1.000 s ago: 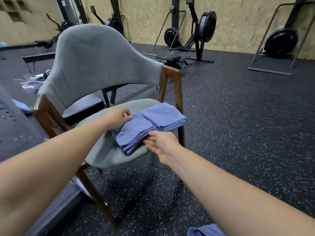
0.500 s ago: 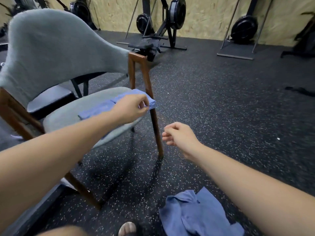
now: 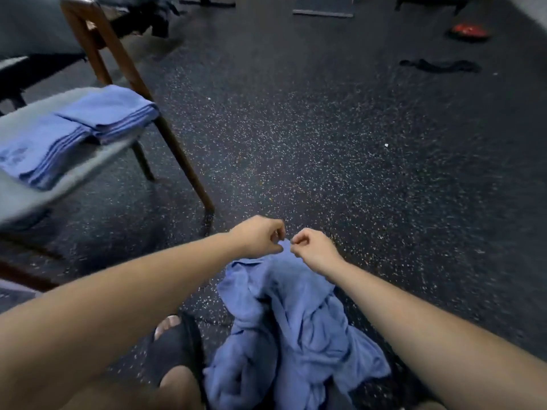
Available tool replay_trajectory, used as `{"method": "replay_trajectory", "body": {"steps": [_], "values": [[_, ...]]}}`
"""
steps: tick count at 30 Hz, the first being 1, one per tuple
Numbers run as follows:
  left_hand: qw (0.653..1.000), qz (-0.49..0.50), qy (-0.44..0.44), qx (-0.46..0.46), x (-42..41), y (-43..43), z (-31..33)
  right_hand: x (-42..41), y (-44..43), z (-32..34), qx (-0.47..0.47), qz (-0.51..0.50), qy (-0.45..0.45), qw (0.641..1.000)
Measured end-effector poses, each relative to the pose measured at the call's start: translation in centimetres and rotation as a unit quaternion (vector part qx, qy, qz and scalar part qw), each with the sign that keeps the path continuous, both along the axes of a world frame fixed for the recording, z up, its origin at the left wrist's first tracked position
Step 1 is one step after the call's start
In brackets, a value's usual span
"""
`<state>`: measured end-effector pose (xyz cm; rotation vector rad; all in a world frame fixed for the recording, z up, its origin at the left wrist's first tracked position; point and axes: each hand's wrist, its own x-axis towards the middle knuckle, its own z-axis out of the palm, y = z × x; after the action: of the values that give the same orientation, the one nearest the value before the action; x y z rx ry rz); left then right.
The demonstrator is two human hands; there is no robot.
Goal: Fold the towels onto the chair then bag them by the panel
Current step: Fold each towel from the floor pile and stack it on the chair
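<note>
Left hand (image 3: 260,236) and right hand (image 3: 315,248) close together, fingers curled, pinching the top edge of crumpled blue towel (image 3: 296,321) heaped on floor (image 3: 325,143). Two folded towels (image 3: 88,128) on chair (image 3: 29,196) seat.

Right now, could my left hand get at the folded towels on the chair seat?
Probably yes: open floor lies between the left hand and the folded towels on the chair seat. But that hand seems to be pinching the crumpled towel, so it would need to let go first.
</note>
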<state>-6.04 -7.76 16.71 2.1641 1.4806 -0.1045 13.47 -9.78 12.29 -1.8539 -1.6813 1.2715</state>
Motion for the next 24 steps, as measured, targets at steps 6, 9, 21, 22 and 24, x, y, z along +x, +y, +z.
{"method": "replay_trajectory", "body": {"steps": [6,9,21,22,24], "values": [[0.994,-0.065,0.026,-0.081,3.7,-6.3,-8.0,3.6,-5.5,-5.2,-0.006,0.071,-0.102,0.992],[0.981,-0.157,0.101,-0.047,2.9,-8.6,-10.7,3.9,-8.4,-6.6,0.014,0.135,-0.121,0.983],[0.999,-0.004,-0.048,0.007,2.6,-7.1,-7.1,2.0,-11.1,-6.8,0.049,0.075,-0.081,0.993],[0.998,0.006,-0.062,0.009,2.6,-6.5,-6.0,2.1,-10.1,-6.3,0.037,0.041,-0.048,0.997],[0.996,0.016,-0.086,0.025,2.4,-5.1,-3.4,2.9,-7.9,-4.4,0.037,0.021,-0.018,0.999]]}}
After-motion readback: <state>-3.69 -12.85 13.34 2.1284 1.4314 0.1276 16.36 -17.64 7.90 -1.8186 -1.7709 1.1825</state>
